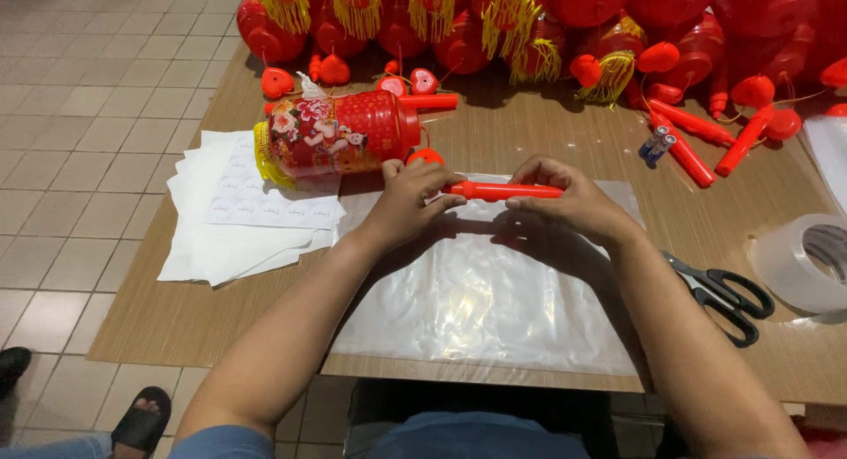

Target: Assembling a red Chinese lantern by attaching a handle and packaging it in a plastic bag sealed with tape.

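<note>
Red plastic handle stick (503,191), held level above a clear plastic sheet (494,291) spread on the wooden table (194,309). Its left end is clasped by the left hand (408,203), its right end covered by the closed fingers of the right hand (573,201). A printed red lantern (340,134) is laid just beyond the left hand; black scissors (723,293) and a tape roll (807,261) are placed to the right.
</note>
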